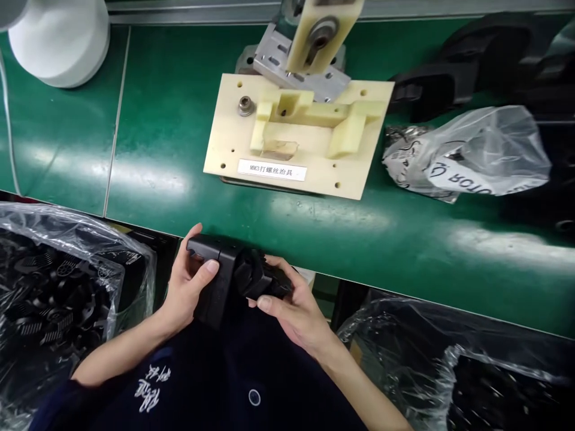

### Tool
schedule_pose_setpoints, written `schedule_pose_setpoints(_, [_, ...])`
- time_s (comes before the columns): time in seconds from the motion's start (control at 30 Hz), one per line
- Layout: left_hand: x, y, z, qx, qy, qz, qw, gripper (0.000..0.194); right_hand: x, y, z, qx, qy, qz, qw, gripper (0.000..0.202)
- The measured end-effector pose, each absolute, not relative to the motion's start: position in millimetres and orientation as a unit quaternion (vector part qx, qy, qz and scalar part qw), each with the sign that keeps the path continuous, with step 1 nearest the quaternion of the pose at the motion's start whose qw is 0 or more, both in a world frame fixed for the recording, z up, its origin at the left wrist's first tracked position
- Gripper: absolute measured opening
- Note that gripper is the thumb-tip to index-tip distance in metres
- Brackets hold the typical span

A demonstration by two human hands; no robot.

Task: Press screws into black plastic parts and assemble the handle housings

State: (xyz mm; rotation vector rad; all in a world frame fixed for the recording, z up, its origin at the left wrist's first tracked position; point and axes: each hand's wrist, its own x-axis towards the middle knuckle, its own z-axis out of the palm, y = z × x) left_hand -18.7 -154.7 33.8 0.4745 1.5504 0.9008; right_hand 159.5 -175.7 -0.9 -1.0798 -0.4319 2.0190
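Note:
Near the front edge of the green bench [179, 203], my left hand [191, 284] grips a black plastic housing [215, 287], its thumb on the near face. My right hand [291, 299] holds a smaller dark part [260, 278] against the housing's right side, thumb below and fingers behind. The two black pieces touch or overlap; whether they are joined cannot be made out. Beyond them on the bench is a cream fixture plate [229, 131] with a white label [272, 170] and a raised cradle holding no housing.
A metal and cream clamp arm [309, 48] rises behind the plate. At right lie a plastic bag of small metal parts [489, 149] and black curved parts [476, 60]. A white round object [63, 42] stands back left. Plastic-lined bins [58, 293] [503, 383] flank my body.

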Motion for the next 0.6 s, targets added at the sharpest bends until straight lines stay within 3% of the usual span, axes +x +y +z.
schedule_pose_setpoints(0.13, [-21.4, -157.4, 34.9, 0.215, 0.665, 0.380, 0.606, 0.073, 162.2, -177.2, 1.8, -0.506, -0.385, 0.691, 0.344, 0.051])
schedule_pose_setpoints(0.3, [-25.7, -161.0, 34.4, 0.215, 0.675, 0.350, 0.613, 0.073, 158.4, -178.3, 4.1, -0.501, -0.541, 0.615, 0.278, 0.048])
schedule_pose_setpoints(0.47, [-30.8, -166.7, 34.4, 0.244, 0.671, 0.315, 0.625, 0.072, 150.1, -179.7, 5.7, -0.441, -0.564, 0.683, 0.145, 0.041])
schedule_pose_setpoints(0.6, [-33.7, -170.1, 34.8, 0.267, 0.665, 0.297, 0.631, 0.070, 149.4, -178.9, -0.9, -0.372, -0.435, 0.800, 0.180, 0.030])
